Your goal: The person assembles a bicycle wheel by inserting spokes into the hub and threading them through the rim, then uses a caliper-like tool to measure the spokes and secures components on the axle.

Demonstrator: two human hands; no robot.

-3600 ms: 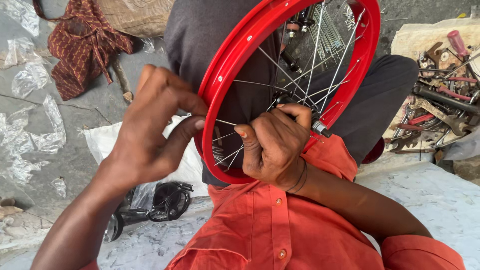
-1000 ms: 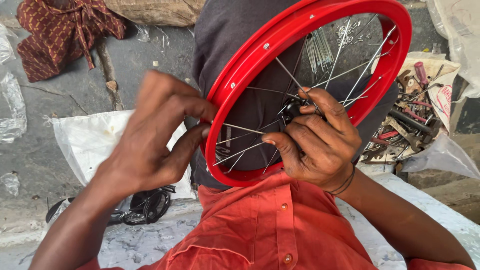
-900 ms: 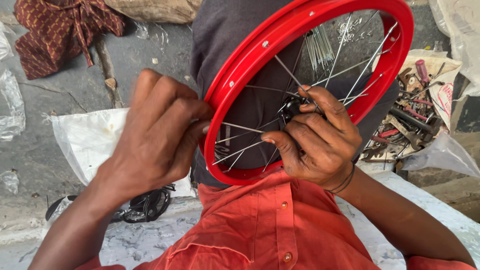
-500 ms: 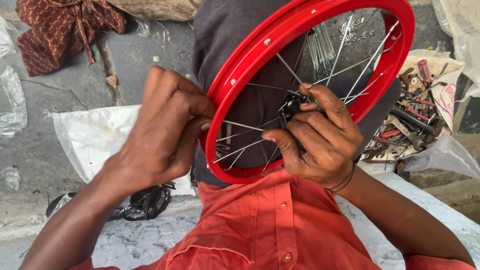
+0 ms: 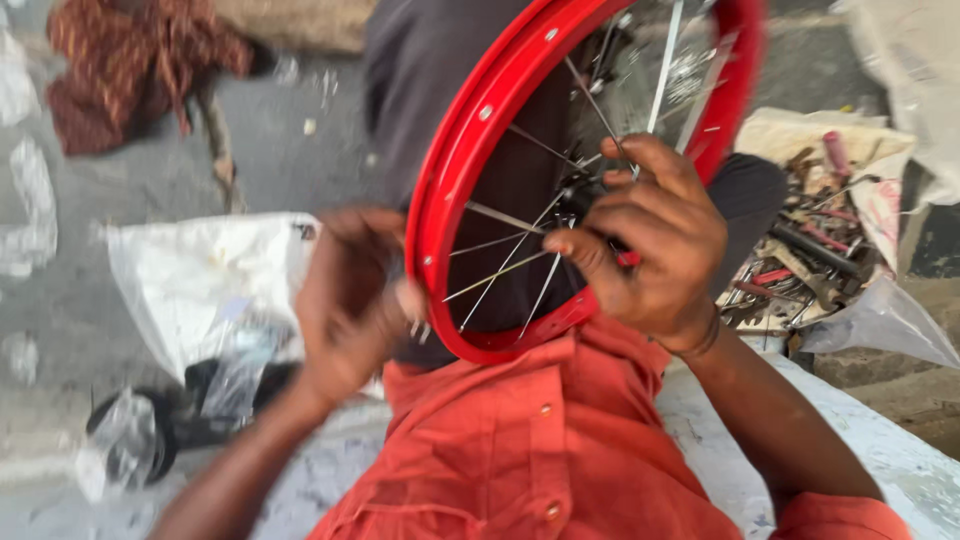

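Right hand [image 5: 655, 240] grips spokes [image 5: 500, 275] inside red rim [image 5: 455, 170]; blurred left hand [image 5: 345, 300] unclear, tools [image 5: 800, 250] beside

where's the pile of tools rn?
Head view, right side: the pile of tools lies on a pale sheet just beyond the right hand and the red wheel rim.

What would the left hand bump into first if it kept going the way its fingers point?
Probably the round red metal wheel rim. The left hand is blurred, its fingertips aimed at the rim's lower left edge with almost no gap; depth is hard to judge.
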